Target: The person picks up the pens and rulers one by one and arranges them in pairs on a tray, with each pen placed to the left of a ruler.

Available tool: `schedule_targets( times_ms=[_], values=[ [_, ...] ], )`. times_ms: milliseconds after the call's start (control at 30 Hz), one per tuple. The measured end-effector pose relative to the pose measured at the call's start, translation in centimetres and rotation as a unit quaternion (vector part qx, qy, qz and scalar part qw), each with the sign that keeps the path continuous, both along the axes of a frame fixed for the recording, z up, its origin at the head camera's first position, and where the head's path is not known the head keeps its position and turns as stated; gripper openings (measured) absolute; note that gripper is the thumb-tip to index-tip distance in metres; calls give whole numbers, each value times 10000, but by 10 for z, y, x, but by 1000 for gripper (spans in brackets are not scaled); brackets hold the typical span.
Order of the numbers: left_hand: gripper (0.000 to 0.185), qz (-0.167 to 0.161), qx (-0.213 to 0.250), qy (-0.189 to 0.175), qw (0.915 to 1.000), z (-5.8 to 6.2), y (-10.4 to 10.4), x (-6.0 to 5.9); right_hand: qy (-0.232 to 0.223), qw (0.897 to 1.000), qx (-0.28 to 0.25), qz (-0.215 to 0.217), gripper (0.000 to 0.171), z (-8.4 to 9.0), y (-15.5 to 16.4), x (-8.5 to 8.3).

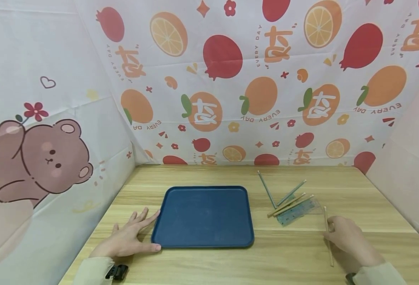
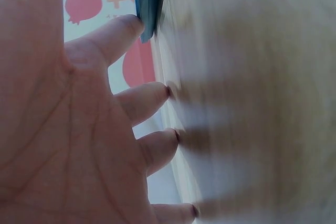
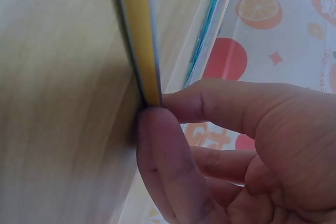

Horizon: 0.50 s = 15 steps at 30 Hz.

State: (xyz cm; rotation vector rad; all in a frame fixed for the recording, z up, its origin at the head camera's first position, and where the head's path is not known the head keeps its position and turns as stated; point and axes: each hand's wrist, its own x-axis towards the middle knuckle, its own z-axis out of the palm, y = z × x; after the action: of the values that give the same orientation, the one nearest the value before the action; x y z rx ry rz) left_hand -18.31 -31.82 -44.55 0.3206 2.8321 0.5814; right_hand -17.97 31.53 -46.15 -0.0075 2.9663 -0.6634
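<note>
At the right of the head view, my right hand (image 1: 348,236) pinches a yellow pencil (image 1: 330,253) between thumb and fingers, low over the table. The same pencil runs up from the fingertips in the right wrist view. My left hand (image 1: 126,237) lies spread beside a dark blue tray (image 1: 203,217); its index finger and thumb touch the tray's left edge. The other fingertips rest on the table in the left wrist view. Between tray and right hand, two yellow pencils (image 1: 286,205) lie across a teal see-through ruler (image 1: 296,213).
Two green pencils (image 1: 267,190) lie behind the yellow ones, forming a V. The wooden table (image 1: 209,267) ends at a back wall sheet (image 1: 223,99) printed with fruit. A sheet with a bear (image 1: 57,158) borders the left side, and a pale sheet (image 1: 414,158) the right.
</note>
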Motion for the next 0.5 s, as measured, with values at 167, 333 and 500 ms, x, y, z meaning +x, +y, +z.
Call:
schedule_targets(
  times_ms=[167, 333, 500],
  values=[
    [109, -23, 27, 13, 10000, 0, 0, 0, 2, 10000, 41, -85, 60, 1, 1, -1],
    [109, -65, 52, 56, 9999, 0, 0, 0, -118, 9998, 0, -167, 66, 1, 2, -2],
    [110, -45, 55, 66, 10000, -1, -1, 0, -20, 9999, 60, -141, 68, 2, 4, -4]
  ],
)
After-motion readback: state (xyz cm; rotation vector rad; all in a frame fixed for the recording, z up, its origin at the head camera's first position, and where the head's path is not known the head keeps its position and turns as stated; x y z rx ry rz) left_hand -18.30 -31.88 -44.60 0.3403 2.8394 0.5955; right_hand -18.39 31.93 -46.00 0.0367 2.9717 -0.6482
